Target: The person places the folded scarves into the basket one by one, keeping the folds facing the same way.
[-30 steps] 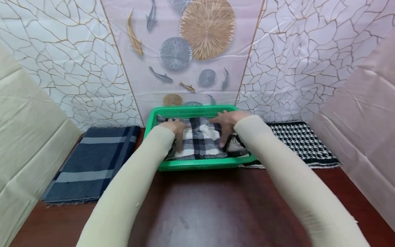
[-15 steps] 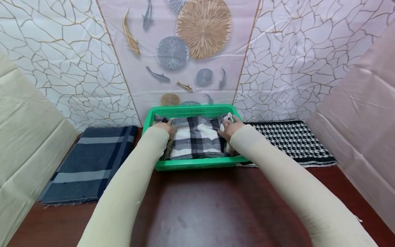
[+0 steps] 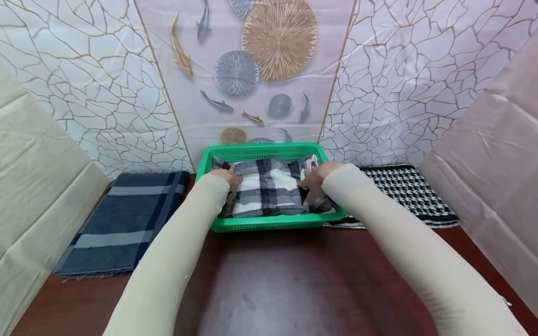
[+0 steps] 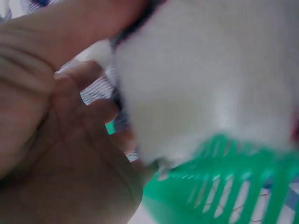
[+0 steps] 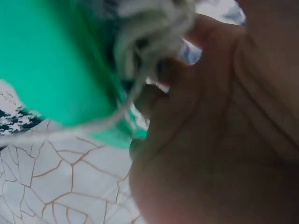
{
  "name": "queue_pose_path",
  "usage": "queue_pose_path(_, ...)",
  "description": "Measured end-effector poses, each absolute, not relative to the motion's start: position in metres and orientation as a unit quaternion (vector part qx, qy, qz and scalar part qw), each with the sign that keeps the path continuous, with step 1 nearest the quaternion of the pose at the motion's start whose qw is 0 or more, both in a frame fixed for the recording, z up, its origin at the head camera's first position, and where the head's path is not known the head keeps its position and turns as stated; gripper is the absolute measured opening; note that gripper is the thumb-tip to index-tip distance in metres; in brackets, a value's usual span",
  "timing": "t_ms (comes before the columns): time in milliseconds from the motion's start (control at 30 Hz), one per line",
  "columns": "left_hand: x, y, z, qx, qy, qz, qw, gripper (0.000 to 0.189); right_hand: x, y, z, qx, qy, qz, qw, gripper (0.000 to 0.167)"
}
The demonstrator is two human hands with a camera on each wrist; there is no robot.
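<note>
A green plastic basket (image 3: 273,223) stands at the back of the table, and in it lies a folded plaid cloth (image 3: 265,192) in black, grey and white. My left hand (image 3: 229,178) is inside the basket's left end. In the left wrist view its thumb and fingers pinch the edge of a white part of the cloth (image 4: 201,79), beside the slotted basket wall (image 4: 187,198). My right hand (image 3: 315,183) is at the opposite end, its fingers curled on a bunched edge of the cloth (image 5: 149,28), where a pale loose strand hangs.
Left of the basket lies a folded navy cloth (image 3: 122,221) with pale stripes and a frayed edge. A black-and-white houndstooth cloth (image 3: 403,193) lies to the right, partly behind my right arm. A patterned backdrop (image 3: 143,93) rises behind the dark red-brown table (image 3: 273,280).
Both hands have moved apart from over the cloth's middle to its two ends. Since half a second ago the right hand has shifted slightly right and lower; the basket has stayed in place.
</note>
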State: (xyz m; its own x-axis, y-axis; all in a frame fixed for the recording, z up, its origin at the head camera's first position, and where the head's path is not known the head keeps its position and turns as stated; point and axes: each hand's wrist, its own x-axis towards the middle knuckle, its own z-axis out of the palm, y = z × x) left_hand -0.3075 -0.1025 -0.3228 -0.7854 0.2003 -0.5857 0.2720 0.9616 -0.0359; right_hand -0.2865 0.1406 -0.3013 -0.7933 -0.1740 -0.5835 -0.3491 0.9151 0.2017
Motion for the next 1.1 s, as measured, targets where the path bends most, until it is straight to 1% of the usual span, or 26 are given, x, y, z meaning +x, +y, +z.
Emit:
queue_pose_path(67,-0.309,-0.102,-0.320,0.135,0.942,-0.064,0.301,0.074,-0.294,0.143,-0.300,-0.145,0.935,0.130,0.296,0.072)
queue_pose_path(100,-0.309,-0.102,-0.318,0.141,0.942,-0.069,0.297,0.069,-0.299,0.143,-0.300,-0.167,0.931,0.138,0.294,0.073)
queue_pose_path(167,-0.310,-0.100,-0.315,0.143,0.942,-0.073,0.293,0.065,-0.307,0.142,-0.301,-0.175,0.935,0.119,0.283,0.077)
queue_pose_path(233,-0.311,-0.097,-0.314,0.135,0.945,-0.054,0.292,0.069,-0.313,0.138,-0.302,-0.184,0.938,0.100,0.275,0.088)
queue_pose_path(300,-0.313,-0.094,-0.316,0.116,0.947,-0.019,0.298,0.078,-0.318,0.131,-0.303,-0.184,0.941,0.082,0.273,0.100)
queue_pose_path(367,-0.314,-0.090,-0.318,0.099,0.949,0.014,0.299,0.087,-0.323,0.121,-0.305,-0.171,0.941,0.065,0.283,0.110)
queue_pose_path(433,-0.315,-0.087,-0.321,0.086,0.951,0.022,0.295,0.090,-0.326,0.112,-0.308,-0.164,0.941,0.072,0.288,0.117)
queue_pose_path(500,-0.314,-0.084,-0.322,0.078,0.953,0.020,0.292,0.090,-0.330,0.106,-0.314,-0.150,0.939,0.080,0.298,0.121)
queue_pose_path(600,-0.314,-0.082,-0.324,0.068,0.954,0.023,0.292,0.086,-0.333,0.101,-0.322,-0.138,0.940,0.096,0.297,0.123)
queue_pose_path(733,-0.317,-0.080,-0.334,0.072,0.957,0.026,0.279,0.085,-0.335,0.102,-0.332,-0.134,0.943,0.134,0.275,0.125)
queue_pose_path(867,-0.309,-0.080,-0.333,0.085,0.962,0.015,0.260,0.081,-0.333,0.105,-0.340,-0.138,0.942,0.153,0.265,0.124)
queue_pose_path(967,-0.306,-0.082,-0.332,0.086,0.961,0.020,0.262,0.079,-0.330,0.105,-0.346,-0.142,0.943,0.151,0.259,0.120)
queue_pose_path(1100,-0.310,-0.082,-0.331,0.079,0.954,0.027,0.287,0.081,-0.328,0.103,-0.349,-0.152,0.940,0.170,0.254,0.115)
